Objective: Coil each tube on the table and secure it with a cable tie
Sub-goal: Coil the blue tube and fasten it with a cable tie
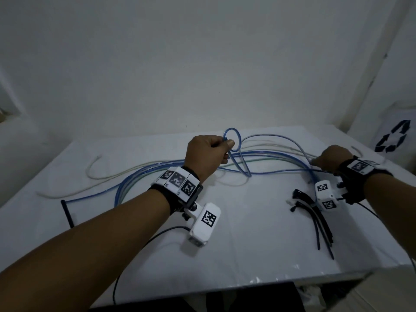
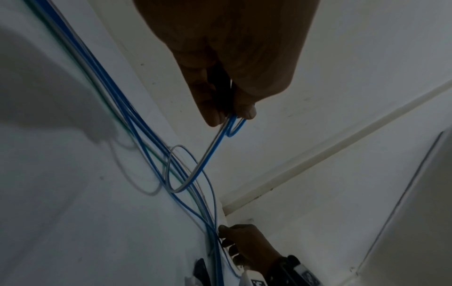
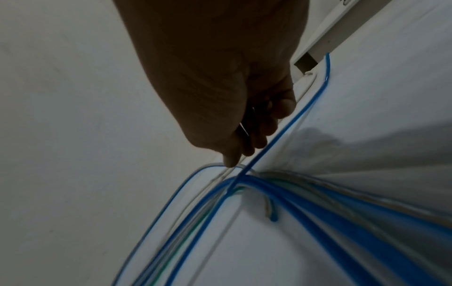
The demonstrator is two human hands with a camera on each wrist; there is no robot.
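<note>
White tabletop against a bare wall carries the tube bundle from 9 to 3 o'clock; the left hand pinches a blue loop at 12, the right hand pinches the strand at 3, best fed evenly, with cable ties at 4.

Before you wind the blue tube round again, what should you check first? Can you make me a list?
1. Left hand grips the blue tube's small loop: ok.
2. The loop stays round, not squashed: ok.
3. Right hand has hold of the same blue tube: cannot tell; its fingertips touch the tubes, but no clear grip shows.
4. The blue tube runs free of the others: not ok; it crosses the bundle of blue, green and clear tubes.
5. Cable ties lie close by: ok, on the table near the right hand.
</note>
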